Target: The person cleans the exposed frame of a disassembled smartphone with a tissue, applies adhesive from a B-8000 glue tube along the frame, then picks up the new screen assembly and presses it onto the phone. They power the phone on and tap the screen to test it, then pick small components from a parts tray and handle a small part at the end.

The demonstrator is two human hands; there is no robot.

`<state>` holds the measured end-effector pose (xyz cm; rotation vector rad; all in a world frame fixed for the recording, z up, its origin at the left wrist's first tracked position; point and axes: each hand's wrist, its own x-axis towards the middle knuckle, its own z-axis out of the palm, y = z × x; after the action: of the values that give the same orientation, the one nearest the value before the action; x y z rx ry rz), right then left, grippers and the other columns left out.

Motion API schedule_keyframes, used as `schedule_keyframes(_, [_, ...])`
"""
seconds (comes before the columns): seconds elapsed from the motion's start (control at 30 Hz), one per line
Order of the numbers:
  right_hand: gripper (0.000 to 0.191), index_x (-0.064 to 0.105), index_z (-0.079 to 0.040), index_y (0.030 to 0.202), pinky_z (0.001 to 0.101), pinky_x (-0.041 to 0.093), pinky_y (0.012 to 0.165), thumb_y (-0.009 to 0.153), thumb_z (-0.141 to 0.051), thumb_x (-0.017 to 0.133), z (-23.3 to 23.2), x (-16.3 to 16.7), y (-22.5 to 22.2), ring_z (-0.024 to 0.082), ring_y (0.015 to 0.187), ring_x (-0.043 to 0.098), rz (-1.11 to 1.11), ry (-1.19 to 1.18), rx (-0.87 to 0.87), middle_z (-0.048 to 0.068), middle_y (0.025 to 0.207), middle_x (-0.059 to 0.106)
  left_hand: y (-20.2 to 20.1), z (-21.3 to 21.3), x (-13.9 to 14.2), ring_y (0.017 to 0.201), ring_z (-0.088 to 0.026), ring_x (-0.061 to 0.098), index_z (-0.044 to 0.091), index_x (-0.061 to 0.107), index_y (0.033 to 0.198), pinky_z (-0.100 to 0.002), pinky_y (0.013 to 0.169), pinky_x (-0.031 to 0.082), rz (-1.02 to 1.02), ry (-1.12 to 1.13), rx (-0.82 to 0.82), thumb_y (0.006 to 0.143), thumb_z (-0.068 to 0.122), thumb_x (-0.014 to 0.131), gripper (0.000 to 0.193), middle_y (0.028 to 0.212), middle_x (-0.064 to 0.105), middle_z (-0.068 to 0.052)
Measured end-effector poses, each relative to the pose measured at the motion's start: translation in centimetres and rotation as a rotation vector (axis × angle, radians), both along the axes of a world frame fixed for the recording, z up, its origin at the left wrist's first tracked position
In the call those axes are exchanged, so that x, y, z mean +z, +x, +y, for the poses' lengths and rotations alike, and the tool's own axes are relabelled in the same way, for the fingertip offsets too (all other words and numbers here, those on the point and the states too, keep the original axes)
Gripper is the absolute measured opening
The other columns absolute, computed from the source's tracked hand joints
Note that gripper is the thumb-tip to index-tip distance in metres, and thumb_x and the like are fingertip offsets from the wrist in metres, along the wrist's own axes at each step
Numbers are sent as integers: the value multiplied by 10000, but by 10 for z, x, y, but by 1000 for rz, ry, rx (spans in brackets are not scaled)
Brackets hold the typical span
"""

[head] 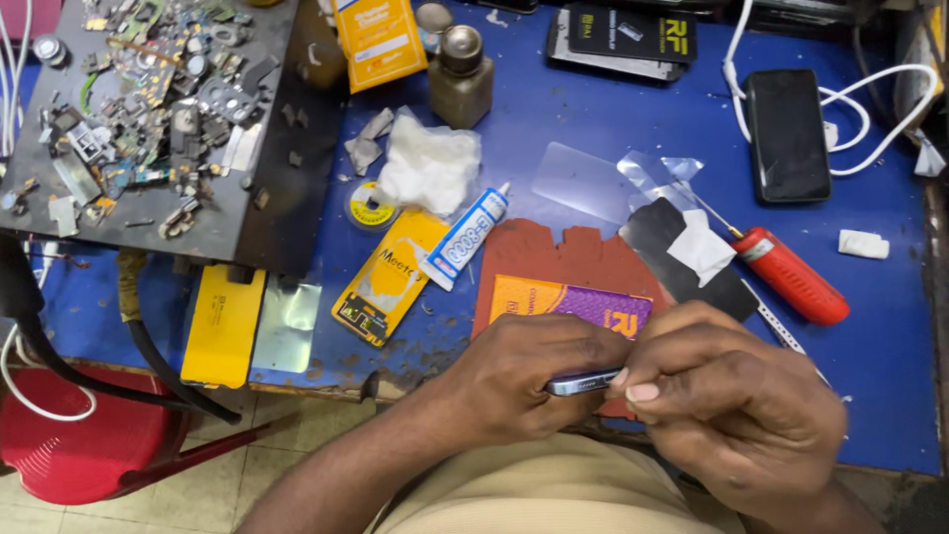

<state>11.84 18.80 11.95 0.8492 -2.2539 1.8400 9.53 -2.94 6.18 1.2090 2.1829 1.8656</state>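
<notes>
A slim phone [583, 382], seen edge-on with a blue-grey metal rim, sits between the person's two hands at the near edge of the blue work table [890, 326]. The left hand [524, 381] wraps closed around its body from below, while the right hand [732, 396] pinches the exposed end between thumb and curled fingers. The phone looks thin, rigid and smooth, so probably slippery and light; its glass faces likely crack easily, and the metal rim seems the safest place to grip, as both hands do now.

Just beyond the hands lies a purple and orange flat packet [573, 302] on a worn reddish mat [554, 252] with ragged edges. To its right rest a dark glass sheet [682, 262] with a white tab, a clear film [583, 183] and a red-handled tool [791, 275]. A white glue tube [465, 235] and a yellow packet [388, 279] lie left of the mat, near crumpled white tissue [430, 163]. Farther off, a black phone [786, 135] lies amid white cable, and a dark tray [267, 213] holds scrap parts.
</notes>
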Motion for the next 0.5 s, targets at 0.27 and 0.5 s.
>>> schedule_keyframes(0.27, [262, 639, -43, 997, 350, 612, 846, 814, 126, 722, 12, -18, 1, 211, 949, 739, -14, -71, -23, 122, 1002, 775, -4, 17, 2, 1059, -312, 739, 42, 650, 1166, -386, 910, 613, 26, -13, 5, 847, 43, 736, 331, 1188, 720, -123])
schedule_keyframes(0.5, [251, 635, -57, 983, 332, 615, 830, 824, 98, 753, 10, -20, -2, 195, 922, 753, 70, 5, -68, 103, 985, 772, -4, 17, -1, 1088, -309, 737, 45, 641, 1164, -387, 934, 614, 30, -18, 0, 867, 47, 737, 313, 1220, 716, -121])
